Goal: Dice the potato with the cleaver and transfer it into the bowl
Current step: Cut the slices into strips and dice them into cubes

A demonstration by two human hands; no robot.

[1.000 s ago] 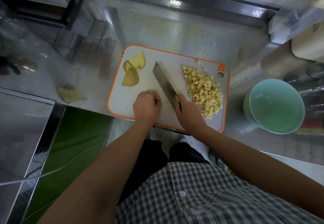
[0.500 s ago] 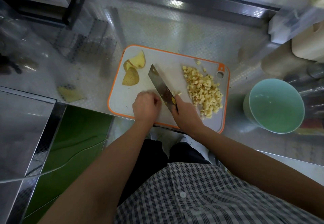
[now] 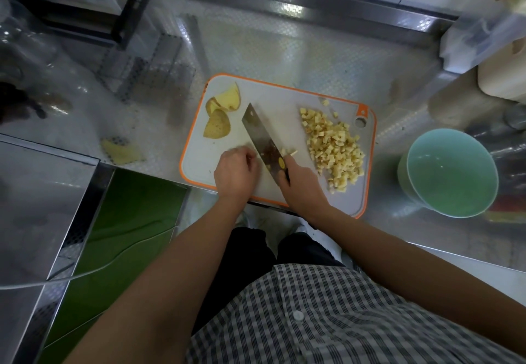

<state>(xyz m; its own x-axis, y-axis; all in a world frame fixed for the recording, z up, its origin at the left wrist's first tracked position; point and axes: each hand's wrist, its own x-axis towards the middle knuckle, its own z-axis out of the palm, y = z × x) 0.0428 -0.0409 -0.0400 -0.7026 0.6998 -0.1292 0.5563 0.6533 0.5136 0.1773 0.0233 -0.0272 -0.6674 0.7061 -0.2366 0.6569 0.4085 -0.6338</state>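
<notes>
1. Right hand (image 3: 301,184) gripped the cleaver (image 3: 260,133), its blade pointing away and to the left.
2. Left hand (image 3: 236,171) lay curled just left of the blade; what it held was hidden.
3. Diced potato (image 3: 333,144) lay right of the blade, towards the bowl (image 3: 452,173).
</notes>
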